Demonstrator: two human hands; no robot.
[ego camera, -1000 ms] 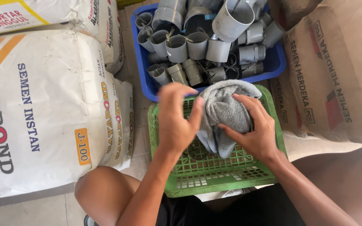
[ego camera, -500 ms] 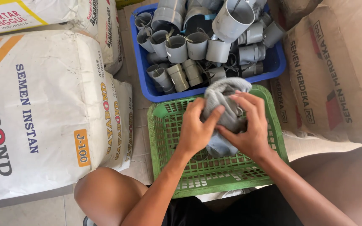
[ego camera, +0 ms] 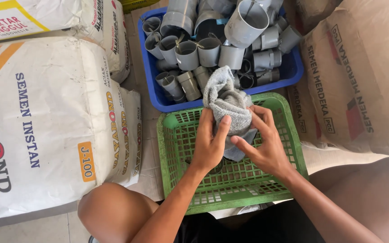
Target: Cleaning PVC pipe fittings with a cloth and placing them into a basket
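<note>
Both hands, left hand [ego camera: 210,144] and right hand [ego camera: 264,146], are clamping their fingers on a grey cloth [ego camera: 228,101], bunched as if wrapping something, over the green basket [ego camera: 172,148] beside the blue bin [ego camera: 151,85] of pipe fittings [ego camera: 203,49].

This looks like a building-supply shop or its storeroom. A blue plastic crate [ego camera: 151,85] heaped with grey PVC pipe fittings [ego camera: 212,40] sits on the tiled floor [ego camera: 32,227], with large white sacks of instant cement [ego camera: 46,117] stacked just left of it and brown paper cement sacks [ego camera: 356,76] piled just right of it. A green plastic basket [ego camera: 176,153] stands touching the crate's near side.
</note>
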